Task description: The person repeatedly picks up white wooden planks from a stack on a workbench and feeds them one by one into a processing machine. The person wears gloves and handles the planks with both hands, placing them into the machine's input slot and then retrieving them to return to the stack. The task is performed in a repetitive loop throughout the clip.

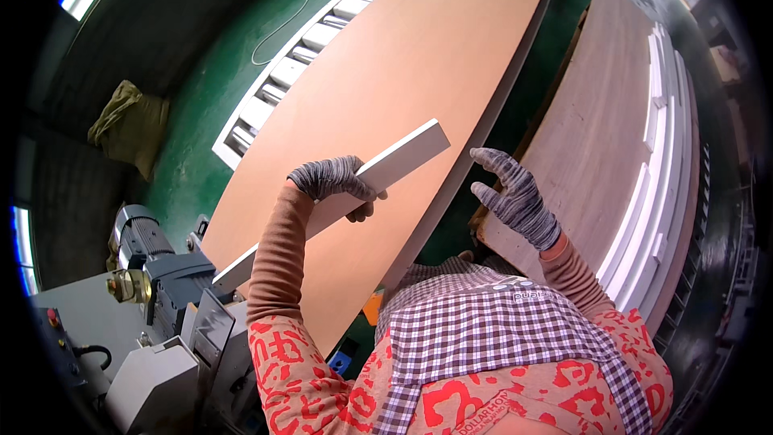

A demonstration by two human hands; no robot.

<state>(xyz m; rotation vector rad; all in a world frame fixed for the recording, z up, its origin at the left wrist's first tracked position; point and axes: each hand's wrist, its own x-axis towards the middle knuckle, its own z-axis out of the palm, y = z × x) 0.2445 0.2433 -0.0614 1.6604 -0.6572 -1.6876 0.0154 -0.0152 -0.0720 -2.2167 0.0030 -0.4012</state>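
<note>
My left hand point(334, 181), in a grey knit glove, is closed round a long white strip point(409, 151) that slants over a large tan board point(386, 72). The strip's far end points up and right; its other end passes behind my left forearm toward the machine at lower left. My right hand point(519, 197), in a matching glove, is raised past the board's right edge. Its thumb and fingers are apart and hold nothing.
A roller conveyor point(290, 72) runs along the board's left side. Bottom left stands a machine with a motor point(145, 234). On the right, several white strips point(656, 161) lie on a wooden panel point(584, 129). A sack point(133, 125) sits at far left.
</note>
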